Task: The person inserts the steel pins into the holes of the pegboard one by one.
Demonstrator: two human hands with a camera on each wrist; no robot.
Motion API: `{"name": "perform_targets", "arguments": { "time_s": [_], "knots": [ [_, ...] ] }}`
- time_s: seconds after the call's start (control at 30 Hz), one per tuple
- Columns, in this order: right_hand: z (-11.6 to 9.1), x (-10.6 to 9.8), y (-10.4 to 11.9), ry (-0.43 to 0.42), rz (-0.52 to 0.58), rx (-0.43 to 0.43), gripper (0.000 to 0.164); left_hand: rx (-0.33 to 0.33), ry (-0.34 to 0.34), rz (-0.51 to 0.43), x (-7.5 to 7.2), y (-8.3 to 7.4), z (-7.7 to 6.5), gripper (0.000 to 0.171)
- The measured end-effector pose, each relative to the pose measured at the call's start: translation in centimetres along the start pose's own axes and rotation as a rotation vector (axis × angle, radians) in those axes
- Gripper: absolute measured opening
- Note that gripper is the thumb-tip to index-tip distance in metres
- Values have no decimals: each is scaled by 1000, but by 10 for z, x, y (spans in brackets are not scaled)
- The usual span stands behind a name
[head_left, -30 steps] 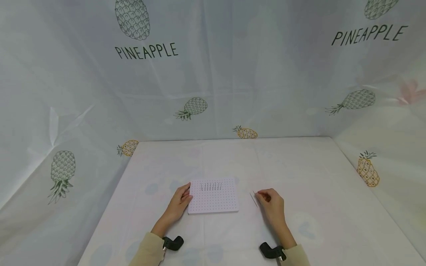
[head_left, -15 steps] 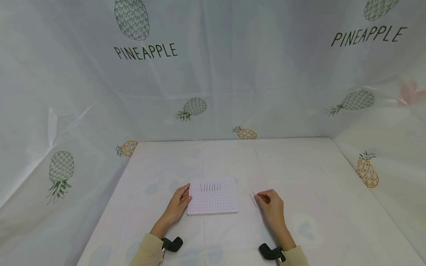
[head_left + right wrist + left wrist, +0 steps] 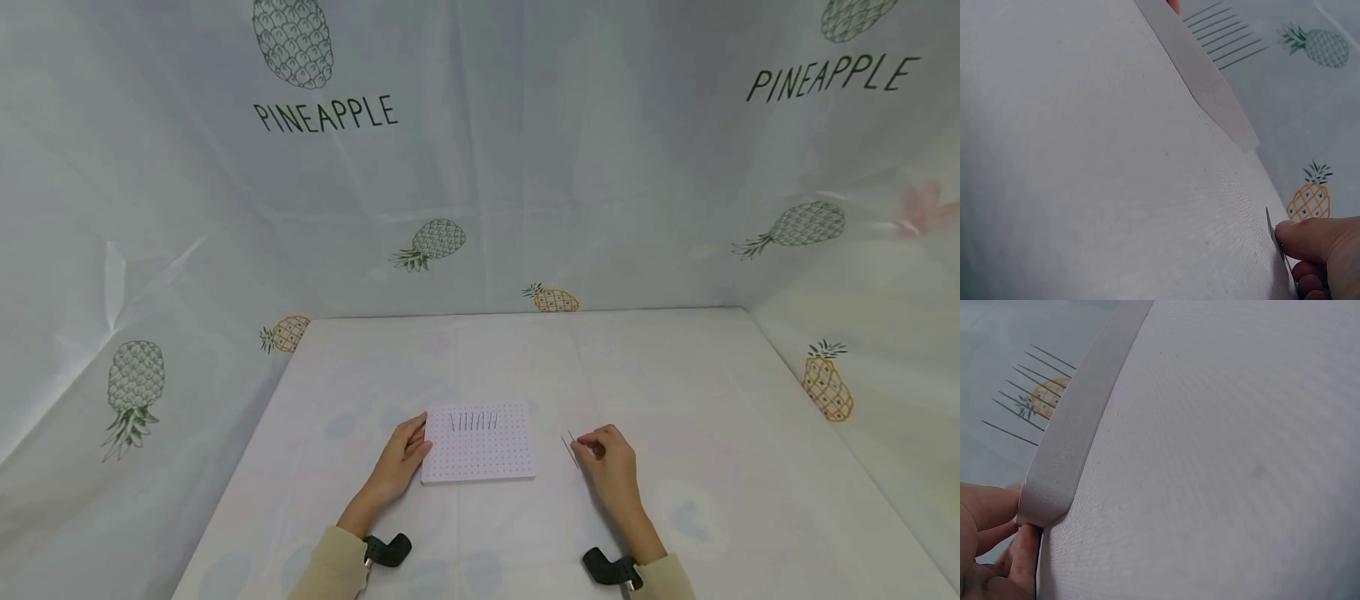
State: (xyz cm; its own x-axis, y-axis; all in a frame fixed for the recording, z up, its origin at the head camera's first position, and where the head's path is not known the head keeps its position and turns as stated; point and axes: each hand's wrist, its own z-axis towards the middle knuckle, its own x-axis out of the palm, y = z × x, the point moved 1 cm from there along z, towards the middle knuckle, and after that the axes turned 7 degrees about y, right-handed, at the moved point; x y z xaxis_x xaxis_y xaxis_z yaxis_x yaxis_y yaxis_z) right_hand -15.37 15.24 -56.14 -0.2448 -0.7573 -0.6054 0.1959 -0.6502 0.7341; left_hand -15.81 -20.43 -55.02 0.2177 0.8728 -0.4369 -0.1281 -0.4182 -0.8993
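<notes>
A white pegboard (image 3: 480, 458) with rows of small holes lies on the table. Several thin dark needles (image 3: 474, 421) stand in a row near its far edge; they also show beyond the board's side wall (image 3: 1075, 425) in the left wrist view. My left hand (image 3: 397, 467) holds the board's left edge, fingers at the corner. To the right of the board, my right hand (image 3: 611, 467) pinches a thin metallic needle (image 3: 1270, 225) between thumb and finger, close to the tabletop. Another thin needle (image 3: 567, 447) lies just left of those fingertips.
The table is covered with a pale cloth (image 3: 675, 392). A hanging curtain (image 3: 495, 167) printed with pineapples encloses the back and sides. Each wrist carries a black camera mount, such as the right mount (image 3: 611, 568).
My right fingertips have shifted very slightly toward me and to the left at the needles. The left hand and the pegboard stay in place.
</notes>
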Motion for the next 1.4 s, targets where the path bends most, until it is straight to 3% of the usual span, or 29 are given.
{"name": "perform_targets", "arguments": {
  "time_s": [0.53, 1.4],
  "knots": [
    [-2, 0, 4, 67, -2, 20, 19, 14, -10, -31, 1, -2, -2, 54],
    [-5, 6, 4, 31, -2, 15, 7, 5, -3, -6, 1, -2, -1, 53]
  ]
}}
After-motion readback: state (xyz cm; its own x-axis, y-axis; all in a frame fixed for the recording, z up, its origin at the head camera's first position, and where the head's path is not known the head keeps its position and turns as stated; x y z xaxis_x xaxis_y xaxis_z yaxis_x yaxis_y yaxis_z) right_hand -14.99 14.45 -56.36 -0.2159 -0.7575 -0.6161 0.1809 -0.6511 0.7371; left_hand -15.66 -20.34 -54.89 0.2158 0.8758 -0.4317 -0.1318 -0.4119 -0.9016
